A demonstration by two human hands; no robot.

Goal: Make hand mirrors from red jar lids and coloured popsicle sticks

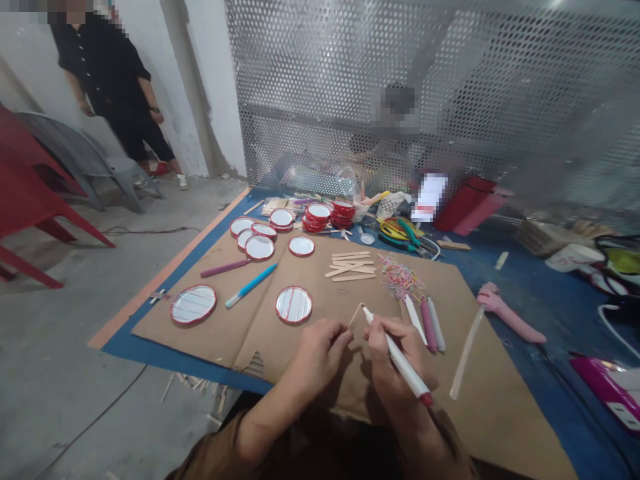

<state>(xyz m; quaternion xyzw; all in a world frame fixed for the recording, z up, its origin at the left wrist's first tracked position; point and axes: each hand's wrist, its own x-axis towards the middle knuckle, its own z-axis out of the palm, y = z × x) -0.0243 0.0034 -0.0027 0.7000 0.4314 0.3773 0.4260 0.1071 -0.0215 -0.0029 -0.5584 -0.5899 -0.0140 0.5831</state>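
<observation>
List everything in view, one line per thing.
cardboard sheet: one, brown, on mat
mat: one, blue, on floor
round lids: ten or more, red-rimmed, cardboard's far left, some stacked
loose sticks: about six, pale wood, centre
rubber bands: one pile, mostly pink, right of sticks
blue pen: one, between lids
purple marker: one, beside blue pen
lying markers: three, white, pink, grey, beside right hand
pink tool: one, on mat, right
red chairs: two, left edge
bystander: one, dark clothes, top left
left hand: one, pinching thin stick
right hand: one, holding white marker, red-ended
</observation>
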